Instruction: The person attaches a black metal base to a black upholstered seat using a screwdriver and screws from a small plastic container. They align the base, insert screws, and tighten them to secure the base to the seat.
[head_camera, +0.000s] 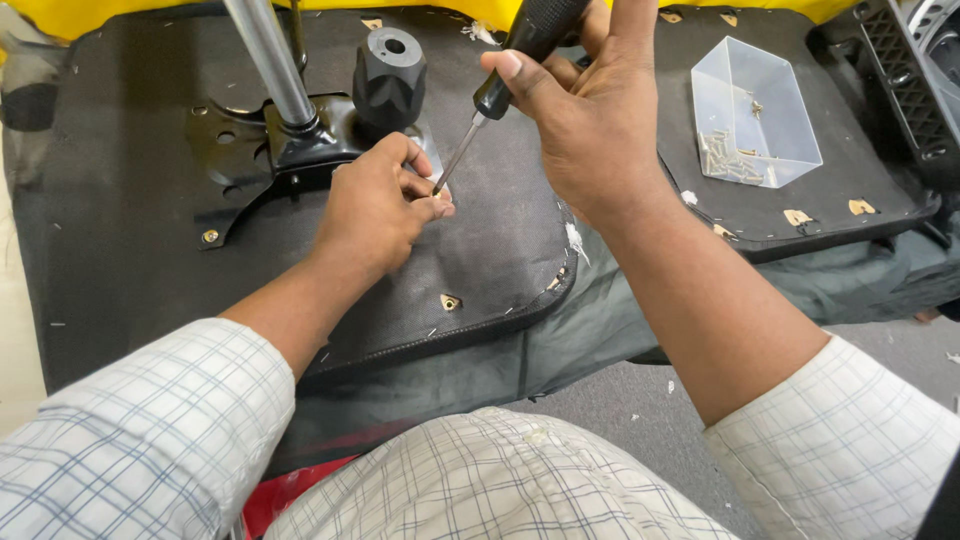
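Right hand (590, 120) clenched around the black handle of one screwdriver (500, 85), shaft slanting down to the tip. Left hand (385, 205) pinched at that tip, probably steadying a small screw, too hidden to confirm. Both near the middle of the upturned black seat base (130, 230), beside one black knob (390, 75) and one chrome post (270, 60). Screwdriver likely light, stiff, best gripped on its textured handle. One clear plastic tray (790, 110) of many loose screws toward the right edge.
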